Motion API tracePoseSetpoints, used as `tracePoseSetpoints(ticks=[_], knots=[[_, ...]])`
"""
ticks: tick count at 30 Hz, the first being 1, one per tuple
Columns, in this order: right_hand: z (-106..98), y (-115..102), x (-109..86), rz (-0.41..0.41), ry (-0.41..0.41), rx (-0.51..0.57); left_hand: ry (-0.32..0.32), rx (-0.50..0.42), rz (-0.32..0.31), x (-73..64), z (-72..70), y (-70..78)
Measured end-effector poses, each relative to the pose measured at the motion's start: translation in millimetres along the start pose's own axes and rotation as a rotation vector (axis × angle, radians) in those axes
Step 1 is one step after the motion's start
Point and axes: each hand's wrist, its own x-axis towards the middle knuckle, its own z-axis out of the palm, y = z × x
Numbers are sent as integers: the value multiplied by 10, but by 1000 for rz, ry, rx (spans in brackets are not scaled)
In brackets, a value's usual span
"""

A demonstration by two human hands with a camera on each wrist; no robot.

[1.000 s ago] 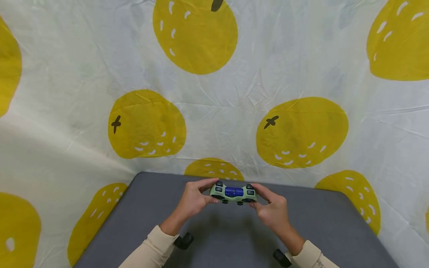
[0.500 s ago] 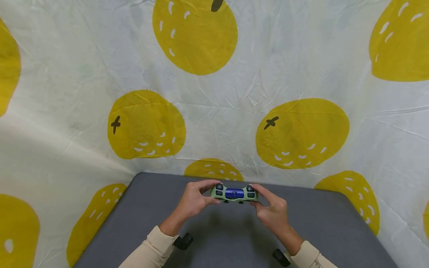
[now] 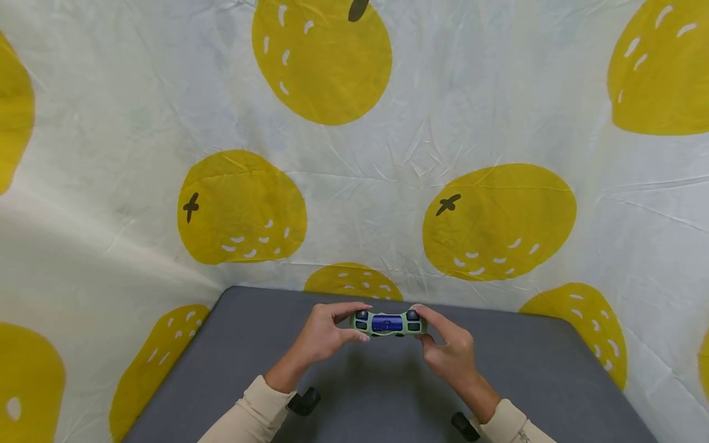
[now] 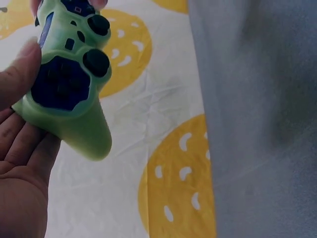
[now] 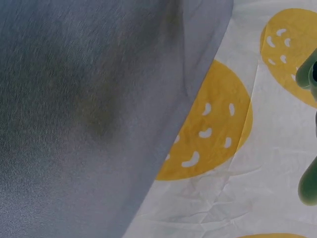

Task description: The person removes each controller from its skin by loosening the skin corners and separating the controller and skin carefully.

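Observation:
A light green game controller (image 3: pixel 387 323) with dark buttons is held up between both hands, over the table, its blue-and-black shoulder edge facing the head camera. My left hand (image 3: pixel 324 332) pinches one end, thumb along one side and fingers on the other. At the opposite end, my right hand (image 3: pixel 451 344) pinches it likewise, forefinger over the top corner. In the left wrist view the controller (image 4: pixel 64 79) shows its direction pad, two thumbsticks and one grip, with left fingers behind it. Only the green grips of the controller (image 5: pixel 309 183) enter the right wrist view, at its right edge.
A dark grey table (image 3: pixel 266 320) lies beneath the hands. Behind and beside it hangs a whitish cloth (image 3: pixel 365 209) printed with large yellow fruit. Black wrist devices sit below each hand, one being the left strap unit (image 3: pixel 304 401).
The controller has tilted so its thumbsticks show less below its edge. Left fingertips have shifted slightly right along it. The right hand stays almost in place.

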Motion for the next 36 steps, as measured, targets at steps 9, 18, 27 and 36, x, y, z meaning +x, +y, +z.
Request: tracePoseSetpoints(ticks=[9, 18, 27, 36], knots=[[-33, -63, 16, 24, -62, 3, 58, 4, 31, -17, 36, 11], [-112, -171, 12, 148, -261, -65, 125, 106, 127, -60, 82, 30], [-148, -160, 31, 172, -329, -26, 132, 129, 175, -89, 92, 41], [-134, -141, 58, 54, -261, 15, 151, 141, 263, -111, 89, 15]])
